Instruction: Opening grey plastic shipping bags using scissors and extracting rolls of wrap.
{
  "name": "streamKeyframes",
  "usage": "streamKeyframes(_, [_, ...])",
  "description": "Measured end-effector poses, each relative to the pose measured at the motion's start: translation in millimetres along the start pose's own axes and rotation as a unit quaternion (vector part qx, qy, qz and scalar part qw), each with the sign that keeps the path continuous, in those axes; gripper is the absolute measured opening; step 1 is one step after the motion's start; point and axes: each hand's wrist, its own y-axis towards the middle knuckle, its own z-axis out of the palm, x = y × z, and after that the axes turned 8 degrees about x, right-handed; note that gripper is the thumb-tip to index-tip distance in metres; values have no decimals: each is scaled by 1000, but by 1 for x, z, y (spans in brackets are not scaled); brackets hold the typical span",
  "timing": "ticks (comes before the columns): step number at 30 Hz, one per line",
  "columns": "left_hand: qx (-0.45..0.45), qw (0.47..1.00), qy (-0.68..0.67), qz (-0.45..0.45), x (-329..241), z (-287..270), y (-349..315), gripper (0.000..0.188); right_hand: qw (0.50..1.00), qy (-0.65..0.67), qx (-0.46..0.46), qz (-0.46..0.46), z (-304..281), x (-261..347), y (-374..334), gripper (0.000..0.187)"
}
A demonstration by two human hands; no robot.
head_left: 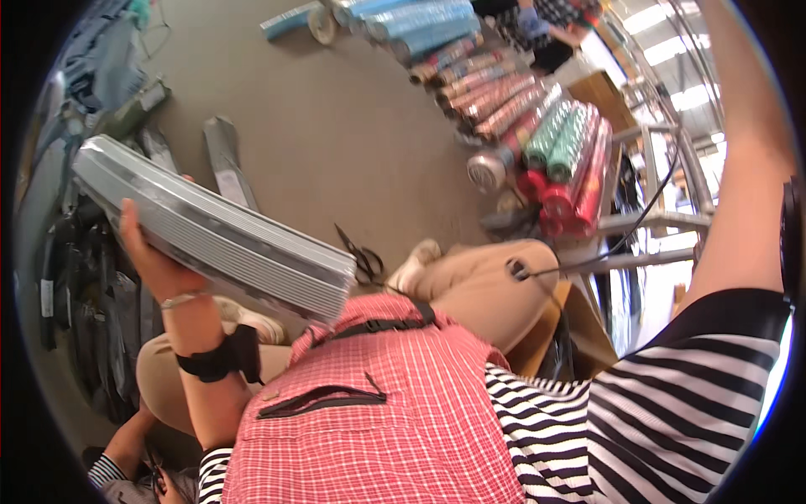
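Nearest is the person's red checked apron [378,437], with a black-edged zip pocket. The right forearm [751,168] rises out at the upper right; the right hand is out of view, so I cannot tell its grip. The left hand [159,262] has its grip closed around 1 long, ribbed grey package [227,239] in clear wrap, opened only to the package's width. The package is held up off the floor [336,151], slanting across in front of the apron. At lower left is another person's arm [130,445]. Beyond the package, black scissors [361,254] and 1 grey bundle [225,160] lie on the floor. Farther off are red rolls [567,206], green rolls [558,143], pinkish rolls [504,105], then blue rolls [428,25].
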Motion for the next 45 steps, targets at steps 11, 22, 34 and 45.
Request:
streamKeyframes(11, [-22,991,-129,30,5,3,-10,45,804,452,386,-22,126,183,-42,58])
streamKeyframes(22, [-28,996,-63,48,-4,-5,-9,47,637,635,435,-33,174,259,-120,113])
streamKeyframes(34, [-7,985,167,43,-41,33,-24,68,494,823,276,55,147,224,-123,90])
streamKeyframes(45, [-97,987,123,48,-38,-16,10,62,426,833,310,171,164,228,-135,64])
